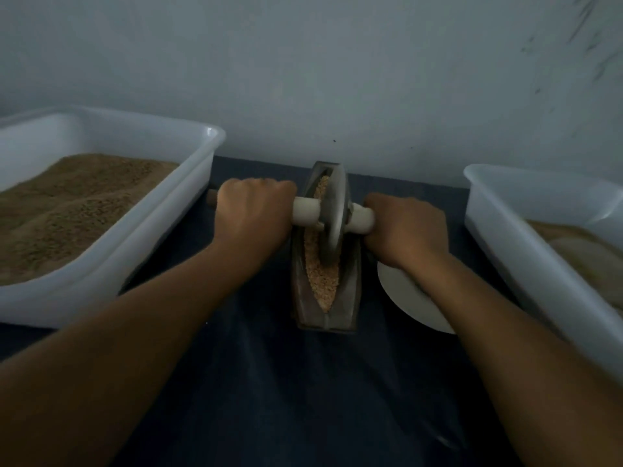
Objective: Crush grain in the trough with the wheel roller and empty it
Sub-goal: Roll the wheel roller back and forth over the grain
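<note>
Both grips are clamped on the roller's axle: the left hand (254,210) curls round the handle at 9 o'clock of the wheel, the right hand (406,229) round the handle at 3 o'clock, knuckles up.

The wheel roller (332,214) looks like a thick metal disc on a pale cross-bar. I judge it heavy, rigid and prone to tipping sideways, so holding both handle ends close to the disc is the sound place to take it. Its axle runs 9 to 3; the disc stands on edge.

The trough (327,318) sits mid-bench on the dark cloth, its long axis running 12 to 6, narrow and boat-shaped. It seems stiff and weighty.

The grain (322,281) lies loose along the groove and would spill readily when tipped.
</note>
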